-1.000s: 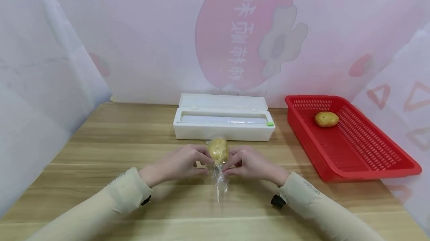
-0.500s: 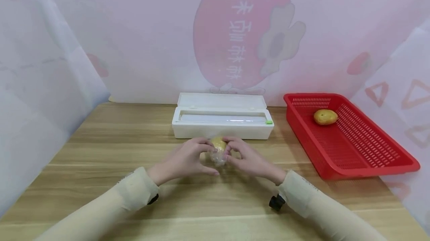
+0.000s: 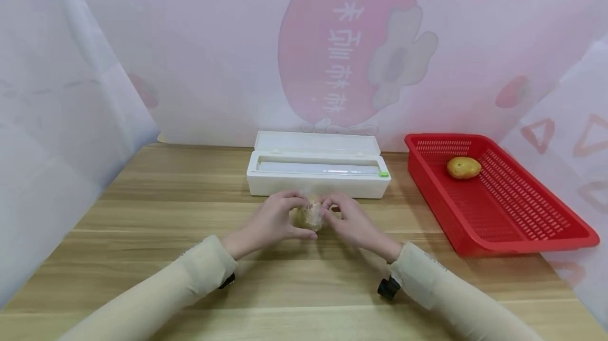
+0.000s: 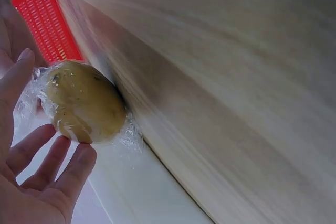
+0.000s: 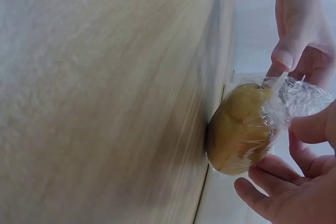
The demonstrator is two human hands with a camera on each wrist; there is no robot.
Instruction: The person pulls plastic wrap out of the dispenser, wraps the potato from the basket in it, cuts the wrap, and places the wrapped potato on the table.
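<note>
A yellow potato [image 4: 86,98] in crinkled cling film [image 5: 302,98] rests on the wooden table between both hands, its loose film bunched on the side facing up. My left hand [image 3: 275,220] curls round its left side, with fingertips on the potato and the thumb stretched out in front. From the right, my right hand [image 3: 349,220] pinches the bunched film between thumb and index finger, other fingertips near the potato's far side. Right behind stands a white cling film dispenser [image 3: 318,185], lid raised, with the roll inside. In the head view the fingers partly hide the potato.
A red plastic basket [image 3: 494,248] stands at the right, with a second potato [image 3: 464,168] lying unwrapped in it. The dispenser has a green cutter slider [image 3: 383,174] at its right end. A printed curtain [image 3: 214,66] closes off the table's back.
The hanging tail of film has been folded up onto the potato. My left hand has shifted right and spread its thumb; my right hand has moved slightly up and to the right.
</note>
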